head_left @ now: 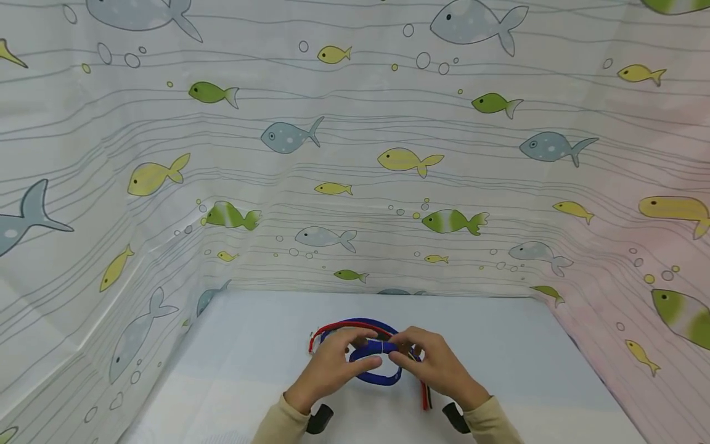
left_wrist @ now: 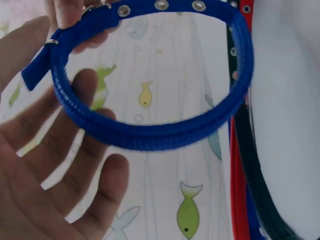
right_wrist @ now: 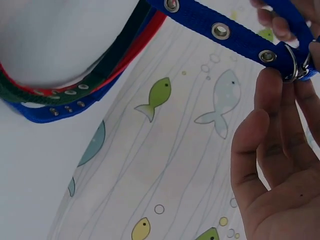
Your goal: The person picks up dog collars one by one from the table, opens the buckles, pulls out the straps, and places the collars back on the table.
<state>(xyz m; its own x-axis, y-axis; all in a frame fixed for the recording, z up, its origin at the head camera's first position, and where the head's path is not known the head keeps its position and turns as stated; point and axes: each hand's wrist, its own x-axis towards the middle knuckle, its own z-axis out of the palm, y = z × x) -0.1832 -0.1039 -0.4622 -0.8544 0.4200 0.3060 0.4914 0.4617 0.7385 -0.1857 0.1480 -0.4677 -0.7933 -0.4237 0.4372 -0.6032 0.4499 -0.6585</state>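
Observation:
A blue dog collar with metal eyelets is buckled into a loop and held up between both hands. My left hand pinches it near the strap's loose tail, its other fingers spread behind the band in the left wrist view. My right hand grips the collar by its metal ring and buckle, fingertips under the band in the right wrist view. Behind the hands lie more collars: a red one, a dark green one and another blue one.
The white table spreads around the hands. A fish-print sheet rises at the back and both sides. A black piece sits at the left wrist and another black piece at the right.

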